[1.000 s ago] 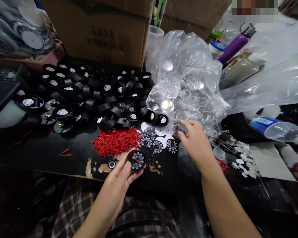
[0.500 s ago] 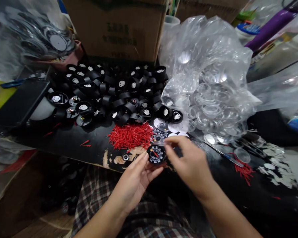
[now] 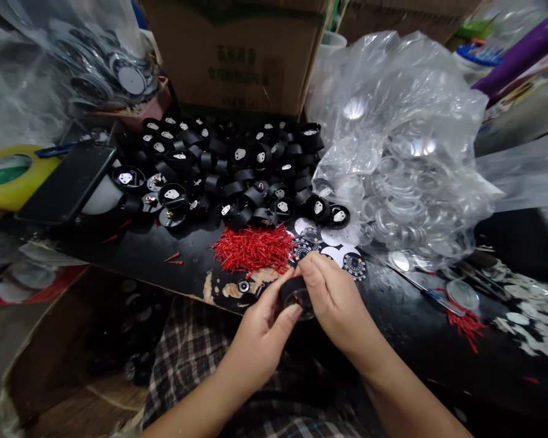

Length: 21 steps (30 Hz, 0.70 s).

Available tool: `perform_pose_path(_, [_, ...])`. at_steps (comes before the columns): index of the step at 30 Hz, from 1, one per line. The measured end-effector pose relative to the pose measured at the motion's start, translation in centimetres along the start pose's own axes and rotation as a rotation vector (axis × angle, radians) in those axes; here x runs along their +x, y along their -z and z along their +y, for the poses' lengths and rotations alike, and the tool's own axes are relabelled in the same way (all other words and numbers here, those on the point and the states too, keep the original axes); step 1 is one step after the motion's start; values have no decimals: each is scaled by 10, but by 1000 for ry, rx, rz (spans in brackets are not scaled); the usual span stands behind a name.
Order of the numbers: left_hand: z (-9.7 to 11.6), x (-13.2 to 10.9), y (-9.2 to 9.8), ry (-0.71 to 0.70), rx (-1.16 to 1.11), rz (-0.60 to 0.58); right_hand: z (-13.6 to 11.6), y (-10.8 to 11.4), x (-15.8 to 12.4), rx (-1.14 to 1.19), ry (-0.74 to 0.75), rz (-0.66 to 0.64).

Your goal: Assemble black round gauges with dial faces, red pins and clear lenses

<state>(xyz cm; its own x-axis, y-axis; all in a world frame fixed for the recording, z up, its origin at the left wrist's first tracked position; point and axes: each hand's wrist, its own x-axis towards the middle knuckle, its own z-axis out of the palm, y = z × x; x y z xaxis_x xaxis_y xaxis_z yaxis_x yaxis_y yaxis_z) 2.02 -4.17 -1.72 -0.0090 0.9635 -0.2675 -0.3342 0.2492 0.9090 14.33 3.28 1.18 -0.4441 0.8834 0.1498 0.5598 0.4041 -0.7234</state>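
A round black gauge housing (image 3: 294, 291) is held between my two hands near the table's front edge, tilted so its dial face is hard to see. My left hand (image 3: 267, 328) grips it from the left, thumb along its lower rim. Wrapped round its right side is my right hand (image 3: 331, 295). Just beyond my hands lies a heap of red pointers (image 3: 254, 247), with printed black dials (image 3: 354, 265) and white discs to its right. Many black housings (image 3: 240, 155) are piled behind the pointers.
Clear plastic bags of transparent covers (image 3: 404, 201) stand at the right; white pieces (image 3: 530, 316) and a pen-like tool (image 3: 424, 289) lie nearer. A phone (image 3: 68, 182) and yellow tape roll (image 3: 22, 182) are at left, a cardboard box (image 3: 237, 61) behind.
My right hand has come in against the housing, now held by both hands. The housing has tilted and its dial face no longer shows clearly. The camera view has shifted a little left.
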Motion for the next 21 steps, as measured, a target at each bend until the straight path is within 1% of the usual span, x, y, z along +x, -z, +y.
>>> perform_pose_path(1, [0, -3, 0, -17, 48, -34, -1, -2, 1, -36, 5, 2])
perform_pose_path(3, [1, -6, 1, -40, 111, -74, -2, -7, 1, -81, 40, 50])
perform_pose_path(6, [1, -5, 3, -35, 108, -63, -2, -11, 1, -39, 56, 111])
perform_pose_path(8, [1, -2, 5, 21, 8, -44, 0, -12, 3, 52, -11, 60])
perform_pose_path(10, [2, 1, 7, 97, -140, -25, 3, -11, 6, 162, -87, -54])
perform_pose_path(12, [4, 3, 8, 163, -257, 1, 5, -9, 8, 230, -122, -151])
perform_pose_path(13, [5, 3, 9, 189, -292, 19, 5, -7, 8, 243, -122, -174])
perform_pose_path(17, [10, 3, 7, 254, -355, 68, 6, -1, 4, 278, -115, -184])
perform_pose_path(21, [11, 5, 6, 280, -396, 34, 7, 1, 0, 278, -134, -186])
